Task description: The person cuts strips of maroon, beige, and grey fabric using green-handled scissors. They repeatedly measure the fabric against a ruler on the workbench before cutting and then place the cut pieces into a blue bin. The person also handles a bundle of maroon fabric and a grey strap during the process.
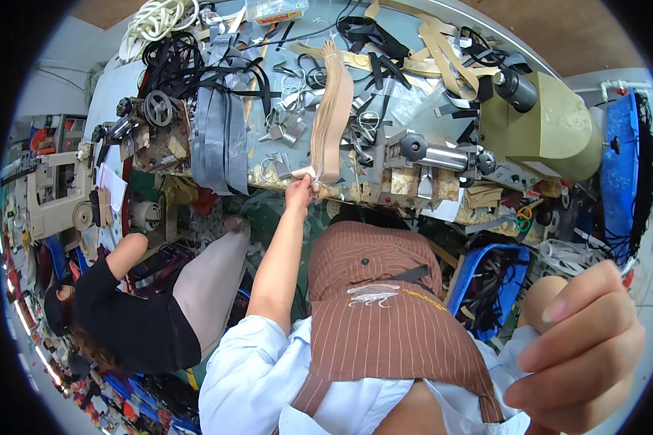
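A long bundle of tan strips point(332, 109) lies over the worktable, its near end hanging at the front edge. My left hand point(301, 192) reaches out to that end, fingers closed on the strip ends. A small pale flap point(302, 172) sticks out beside the fingertips. Close to the camera at the lower right, my right hand point(580, 348) is raised, away from the table. Its fingers are curled in, and the palm side is hidden, so I cannot see whether anything is inside. Grey strips point(221, 138) hang over the table edge left of the bundle.
A metal roller fixture point(442, 157) and an olive-green machine point(540, 123) stand on the right. A handwheel device point(158, 109) is on the left. Black straps point(174, 61) and scraps litter the table. A blue bin point(490, 283) sits below right. Another person point(138, 319) sits at left.
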Tool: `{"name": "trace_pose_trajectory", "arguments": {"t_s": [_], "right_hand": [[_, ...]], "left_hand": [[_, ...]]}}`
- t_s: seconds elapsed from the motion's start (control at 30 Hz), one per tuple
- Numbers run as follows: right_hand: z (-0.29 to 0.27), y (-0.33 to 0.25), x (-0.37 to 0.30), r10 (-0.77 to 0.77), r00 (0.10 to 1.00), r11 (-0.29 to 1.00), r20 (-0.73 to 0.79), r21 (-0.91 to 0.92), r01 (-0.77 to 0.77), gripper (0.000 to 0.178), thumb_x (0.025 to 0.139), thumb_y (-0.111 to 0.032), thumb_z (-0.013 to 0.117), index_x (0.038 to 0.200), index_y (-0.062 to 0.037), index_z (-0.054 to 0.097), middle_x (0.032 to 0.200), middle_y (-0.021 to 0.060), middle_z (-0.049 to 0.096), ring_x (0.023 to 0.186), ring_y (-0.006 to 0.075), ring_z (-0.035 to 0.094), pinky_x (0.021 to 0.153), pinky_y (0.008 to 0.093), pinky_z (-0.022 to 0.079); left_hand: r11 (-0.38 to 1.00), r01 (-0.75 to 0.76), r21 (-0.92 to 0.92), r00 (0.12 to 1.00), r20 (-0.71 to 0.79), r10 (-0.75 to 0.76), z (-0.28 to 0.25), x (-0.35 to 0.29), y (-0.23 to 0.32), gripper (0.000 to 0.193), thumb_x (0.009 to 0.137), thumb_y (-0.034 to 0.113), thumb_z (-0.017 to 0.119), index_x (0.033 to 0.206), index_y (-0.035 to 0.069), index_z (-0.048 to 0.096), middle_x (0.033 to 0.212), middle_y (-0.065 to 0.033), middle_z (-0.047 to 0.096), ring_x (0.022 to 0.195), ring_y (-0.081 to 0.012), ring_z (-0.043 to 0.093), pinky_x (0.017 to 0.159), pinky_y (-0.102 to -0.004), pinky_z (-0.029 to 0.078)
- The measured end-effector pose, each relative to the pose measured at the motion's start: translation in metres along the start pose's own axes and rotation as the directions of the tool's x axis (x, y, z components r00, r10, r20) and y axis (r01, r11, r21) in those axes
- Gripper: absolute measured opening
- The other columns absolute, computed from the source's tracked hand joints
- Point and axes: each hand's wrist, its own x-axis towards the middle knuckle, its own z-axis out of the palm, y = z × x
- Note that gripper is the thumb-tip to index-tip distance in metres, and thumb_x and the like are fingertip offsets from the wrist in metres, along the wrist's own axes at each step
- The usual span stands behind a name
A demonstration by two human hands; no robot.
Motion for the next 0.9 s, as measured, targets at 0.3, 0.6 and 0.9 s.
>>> {"name": "trace_pose_trajectory", "arguments": {"t_s": [0.3,0.6,0.9], "right_hand": [[0.155,0.158,-0.052,0.74,0.576,0.548,0.348,0.186,-0.816,0.022,0.086,-0.015,0.062,0.101,0.0013,0.061,0.092,0.0098,0.065,0.083,0.0173,0.062,0.075,0.0302,0.05],[0.318,0.264,-0.118,0.893,0.449,0.34,-0.011,0.67,-0.66,0.076,0.082,-0.013,0.068,0.142,-0.0064,0.021,0.123,0.0119,0.05,0.095,0.0187,0.057,0.071,0.0262,0.05],[0.242,0.26,-0.055,0.903,0.412,0.257,0.12,0.617,-0.743,0.03,0.09,-0.01,0.054,0.117,0.0029,0.053,0.09,0.0073,0.062,0.071,0.0119,0.06,0.061,0.0242,0.05]], "left_hand": [[0.967,-0.013,-0.255,0.977,0.204,0.067,0.01,-0.027,-0.008,0.027,0.093,0.029,0.055,0.115,0.013,0.052,0.102,-0.0021,0.062,0.086,-0.0158,0.061,0.069,-0.0284,0.047],[0.955,0.015,-0.297,0.923,0.37,0.101,0.039,-0.092,0.055,0.033,0.095,0.024,0.052,0.122,0.007,0.05,0.108,-0.0072,0.061,0.093,-0.0168,0.061,0.074,-0.0264,0.05],[0.043,-0.848,0.528,0.266,0.356,0.896,0.018,-0.1,0.119,0.036,0.069,0.012,0.072,0.102,0.004,0.06,0.089,-0.0144,0.064,0.085,-0.0342,0.062,0.078,-0.0382,0.05]]}}
